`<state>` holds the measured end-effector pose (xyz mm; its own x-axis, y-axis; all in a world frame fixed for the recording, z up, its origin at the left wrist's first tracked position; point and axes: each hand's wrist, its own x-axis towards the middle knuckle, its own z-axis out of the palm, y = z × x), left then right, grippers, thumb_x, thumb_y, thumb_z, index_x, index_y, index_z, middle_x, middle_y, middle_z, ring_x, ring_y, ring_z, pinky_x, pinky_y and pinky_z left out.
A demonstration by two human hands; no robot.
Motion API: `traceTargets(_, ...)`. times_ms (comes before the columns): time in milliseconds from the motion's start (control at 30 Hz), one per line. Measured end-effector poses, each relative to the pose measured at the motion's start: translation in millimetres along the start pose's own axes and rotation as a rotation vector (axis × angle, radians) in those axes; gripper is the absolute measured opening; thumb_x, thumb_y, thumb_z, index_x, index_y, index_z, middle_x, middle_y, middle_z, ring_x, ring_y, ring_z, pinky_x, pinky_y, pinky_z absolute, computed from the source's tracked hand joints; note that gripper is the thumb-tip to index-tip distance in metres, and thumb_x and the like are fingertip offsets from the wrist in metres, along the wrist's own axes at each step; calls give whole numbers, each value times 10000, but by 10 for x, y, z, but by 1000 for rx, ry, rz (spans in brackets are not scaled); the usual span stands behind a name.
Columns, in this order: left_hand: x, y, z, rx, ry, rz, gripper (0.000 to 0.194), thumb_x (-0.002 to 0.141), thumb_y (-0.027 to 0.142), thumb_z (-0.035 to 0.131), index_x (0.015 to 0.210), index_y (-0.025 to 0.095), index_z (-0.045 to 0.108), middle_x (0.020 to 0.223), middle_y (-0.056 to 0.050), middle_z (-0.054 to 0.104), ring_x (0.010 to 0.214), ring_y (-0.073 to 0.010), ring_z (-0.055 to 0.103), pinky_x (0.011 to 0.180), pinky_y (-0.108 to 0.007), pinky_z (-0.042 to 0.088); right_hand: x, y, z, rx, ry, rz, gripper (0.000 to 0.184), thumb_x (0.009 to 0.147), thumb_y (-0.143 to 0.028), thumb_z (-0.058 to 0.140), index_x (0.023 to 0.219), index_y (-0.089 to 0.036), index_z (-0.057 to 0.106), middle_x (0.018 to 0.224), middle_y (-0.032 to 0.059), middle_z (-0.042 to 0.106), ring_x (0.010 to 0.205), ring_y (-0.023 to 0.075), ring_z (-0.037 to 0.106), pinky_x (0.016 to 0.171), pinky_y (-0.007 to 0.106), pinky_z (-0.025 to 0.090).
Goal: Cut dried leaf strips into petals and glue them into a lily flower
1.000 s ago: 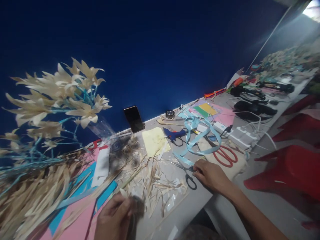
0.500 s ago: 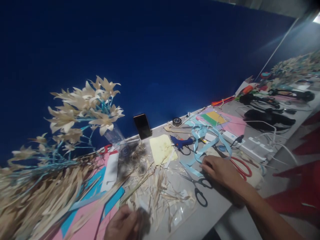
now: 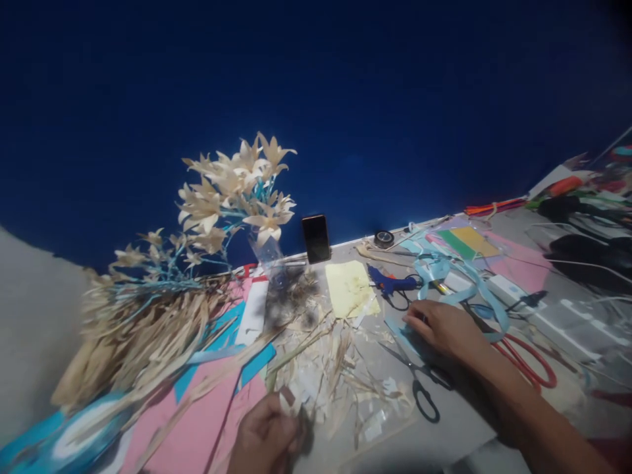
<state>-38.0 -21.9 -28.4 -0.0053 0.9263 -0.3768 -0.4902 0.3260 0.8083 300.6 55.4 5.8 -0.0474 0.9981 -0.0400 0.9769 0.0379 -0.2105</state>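
Low in the view, my left hand (image 3: 269, 431) is closed, with a small pale piece (image 3: 289, 403) showing between thumb and finger; its exact kind is not clear. My right hand (image 3: 444, 329) reaches in from the right, fingers curled down and pinched near the light blue ribbon (image 3: 429, 296). Whether the fingers grip anything is hidden. Just beyond those fingertips lies a blue glue gun (image 3: 395, 283). Black-handled scissors (image 3: 425, 400) lie open-bladed below the right hand. Between both hands are scattered dried husk strips (image 3: 340, 359) on a clear plastic sheet.
Cream flowers (image 3: 237, 191) on blue stems stand in a clear vase (image 3: 266, 253) by the wall. Dried husks (image 3: 143, 329) and pink card (image 3: 192, 408) cover the left side. A phone (image 3: 316, 238) leans behind a yellow sheet (image 3: 351, 289). Red-handled scissors (image 3: 536, 368) and a power strip (image 3: 573, 329) lie right.
The view has turned left, shifting everything rightward. My right hand has moved left over the table, closer to the glue gun. My left hand stays closed near the same spot.
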Motion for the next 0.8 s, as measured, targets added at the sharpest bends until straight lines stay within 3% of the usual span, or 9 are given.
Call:
traceTargets(133, -78, 37, 87, 40, -24, 4, 404, 526, 403, 940, 602, 152, 633, 657, 17, 542, 498, -80, 428, 519, -251, 296, 21, -165, 98, 20, -58, -74, 208, 957, -301, 515, 834, -219, 662, 843, 49, 735, 771, 217, 657, 621, 278, 327)
traceTargets(267, -120, 37, 123, 72, -83, -14, 385, 531, 386, 939, 594, 152, 640, 655, 18, 546, 497, -82, 447, 501, -241, 307, 126, -468, 87, 32, -97, -201, 194, 955, -277, 529, 833, -217, 667, 858, 45, 737, 772, 202, 654, 630, 272, 321)
traceTargets(500, -168, -21, 18, 70, -113, -28, 367, 533, 387, 936, 577, 150, 659, 643, 11, 532, 513, -91, 461, 486, -233, 329, 319, -989, -11, -20, -123, -347, 185, 969, -283, 545, 883, -213, 693, 898, 57, 750, 812, 211, 673, 632, 284, 320)
traceTargets(700, -201, -43, -17, 77, -110, -21, 384, 548, 409, 927, 571, 152, 643, 620, 14, 516, 505, -97, 455, 492, -240, 312, 397, -1560, 151, -37, -226, -534, 211, 962, -281, 532, 894, -183, 706, 948, 105, 758, 851, 238, 687, 676, 275, 383)
traceTargets(800, -212, -28, -61, 94, -109, 32, 406, 545, 438, 924, 550, 148, 640, 620, 7, 516, 505, -96, 446, 489, -240, 294, 268, -1678, 195, -26, -267, -583, 195, 944, -281, 556, 895, -178, 714, 935, 101, 761, 827, 223, 684, 686, 269, 402)
